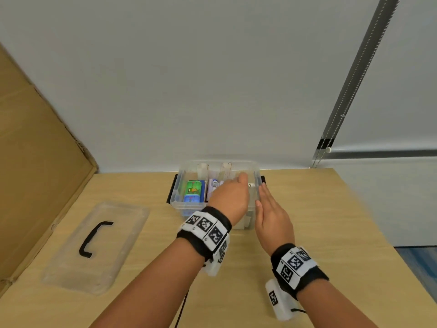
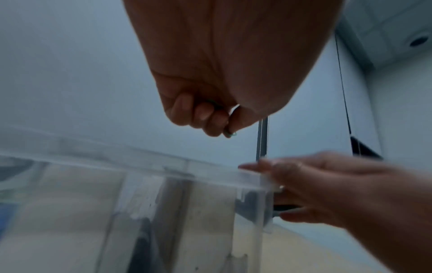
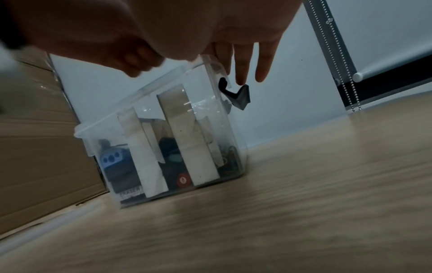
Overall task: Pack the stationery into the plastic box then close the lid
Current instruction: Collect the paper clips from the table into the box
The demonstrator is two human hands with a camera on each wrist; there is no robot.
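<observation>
The clear plastic box [image 1: 176, 202] stands lidless at the back of the table, split by dividers. A green and blue eraser [image 1: 194, 191] lies in its left compartment, and white and purple items [image 1: 214, 185] fill the middle one. My left hand [image 1: 238, 185] hovers over the right compartment with its fingers curled. In the left wrist view the left hand [image 2: 210, 120] pinches a small green item [image 2: 230, 134], too small to identify. My right hand [image 1: 261, 195] lies with straight fingers [image 3: 243, 61] against the box's right wall, beside the black latch [image 3: 238, 96]. The lid [image 1: 118, 233], with a black handle [image 1: 94, 237], lies flat at the left.
A large cardboard sheet [image 1: 35, 162] leans along the table's left side. The wall runs right behind the box. A blind's bead chain [image 1: 331, 138] hangs at the back right. The table's right edge [image 1: 378, 233] drops off to the floor.
</observation>
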